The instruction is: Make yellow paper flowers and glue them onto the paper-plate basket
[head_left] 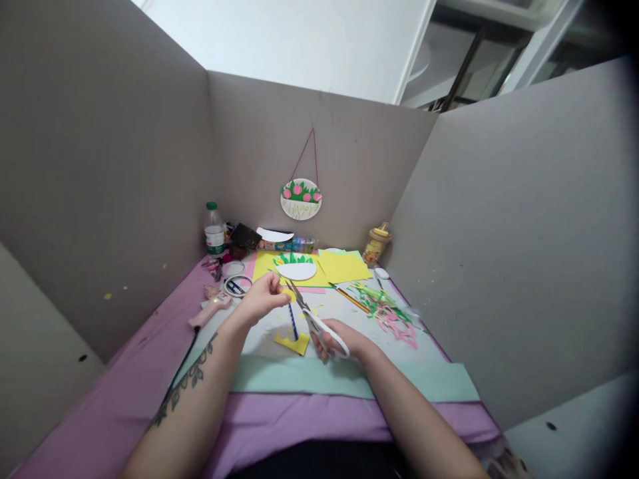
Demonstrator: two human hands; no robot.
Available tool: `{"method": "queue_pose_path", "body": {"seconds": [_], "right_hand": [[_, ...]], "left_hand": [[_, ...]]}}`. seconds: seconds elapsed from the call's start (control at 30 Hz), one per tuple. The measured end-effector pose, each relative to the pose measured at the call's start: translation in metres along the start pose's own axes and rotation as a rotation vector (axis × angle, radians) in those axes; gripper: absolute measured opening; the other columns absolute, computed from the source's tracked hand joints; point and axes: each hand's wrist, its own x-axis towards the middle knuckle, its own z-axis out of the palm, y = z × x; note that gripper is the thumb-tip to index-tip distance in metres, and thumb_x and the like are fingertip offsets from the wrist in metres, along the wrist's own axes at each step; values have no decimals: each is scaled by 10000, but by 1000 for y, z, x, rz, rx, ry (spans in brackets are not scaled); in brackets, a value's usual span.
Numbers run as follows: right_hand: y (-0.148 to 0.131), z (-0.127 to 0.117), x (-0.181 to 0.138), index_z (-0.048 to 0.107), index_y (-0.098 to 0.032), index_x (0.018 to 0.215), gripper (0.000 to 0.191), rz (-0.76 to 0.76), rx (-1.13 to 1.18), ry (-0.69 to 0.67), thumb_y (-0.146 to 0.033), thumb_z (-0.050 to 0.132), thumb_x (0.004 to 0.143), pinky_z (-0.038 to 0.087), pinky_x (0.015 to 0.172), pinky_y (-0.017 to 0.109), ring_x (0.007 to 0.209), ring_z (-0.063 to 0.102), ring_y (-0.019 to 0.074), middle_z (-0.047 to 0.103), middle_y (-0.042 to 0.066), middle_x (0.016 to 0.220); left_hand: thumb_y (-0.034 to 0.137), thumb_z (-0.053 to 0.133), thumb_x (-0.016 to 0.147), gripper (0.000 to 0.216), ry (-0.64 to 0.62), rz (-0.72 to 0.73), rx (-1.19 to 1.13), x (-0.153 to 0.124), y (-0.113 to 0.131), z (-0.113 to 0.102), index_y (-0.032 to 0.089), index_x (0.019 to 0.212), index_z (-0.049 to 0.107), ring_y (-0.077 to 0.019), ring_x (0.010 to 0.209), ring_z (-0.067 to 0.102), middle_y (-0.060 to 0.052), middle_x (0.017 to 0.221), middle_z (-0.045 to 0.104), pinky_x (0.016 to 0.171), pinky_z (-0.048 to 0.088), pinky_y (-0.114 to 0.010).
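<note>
Writing: the hanging paper plate [301,199] on the back partition carries faint letters that appear to read "HAPPY". The label on the water bottle [214,231] is too small to read.

Scissors [312,320]: one pair, white handles. They are held above the middle of the surface [124,406], which is covered in purple cloth. The long axis runs diagonally, with the blades pointing up and left, away from the person, and parted slightly.

Right hand [344,340]: grip clamped through the scissor handles.

Left hand [263,297]: grip pinched together on a small yellow paper piece [288,295], which sits at the blade tips.

Below the hands:
- one blue pen [293,322], lying roughly lengthwise
- one yellow scrap [293,343]
- one mint-green sheet [399,380], lying across the near edge

Further back:
- one white half-plate [296,269] with green trim, resting on yellow sheets [345,266]
- one pencil [349,299], lying diagonally
- a heap of green and pink trimmings [392,315] to the right, not countable
- one pink glue gun [210,310] at the left
</note>
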Motion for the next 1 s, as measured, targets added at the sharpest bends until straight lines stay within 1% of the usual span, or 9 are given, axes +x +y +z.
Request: {"method": "queue_pose_path", "body": {"seconds": [0.3, 0.57, 0.73, 0.87, 1.0], "right_hand": [[0, 0, 0, 504, -142, 778, 590, -4, 20, -12, -718, 544, 655, 437, 460, 201, 493, 554, 100, 547, 0, 617], [-1, 0, 0, 502, -147, 766, 529, 20, 49, -5, -655, 595, 652, 448, 466, 211, 482, 545, 97, 540, -8, 618], [0, 0, 1, 496, -148, 765, 489, 20, 45, -1, -618, 594, 671, 447, 462, 210, 477, 539, 95, 532, -12, 610], [-3, -1, 0, 495, -150, 747, 441, 35, 28, 5, -567, 613, 664, 438, 448, 206, 467, 529, 94, 524, -16, 592], [-3, -2, -1, 489, -153, 738, 428, 26, 7, 8, -556, 613, 663, 431, 437, 206, 463, 522, 96, 519, -19, 582]], "left_hand": [[143, 623, 602, 365, -1, -3, 14, 0, -2, 1, 216, 660, 270, -60, 464, 411, 107, 527, 399, 474, 283, -184], [133, 619, 606, 366, -7, -3, 25, 0, -2, 0, 217, 665, 268, -62, 468, 418, 107, 532, 398, 473, 279, -184], [149, 628, 607, 369, -10, -10, 34, 0, -1, 0, 216, 660, 269, -62, 467, 419, 106, 532, 400, 471, 279, -186], [166, 642, 599, 375, -1, -11, 40, 0, -1, -1, 214, 659, 275, -59, 464, 412, 105, 539, 409, 469, 279, -186], [174, 648, 605, 376, -11, -16, 50, 0, -1, -1, 214, 664, 278, -59, 467, 413, 102, 553, 413, 467, 276, -188]]}}
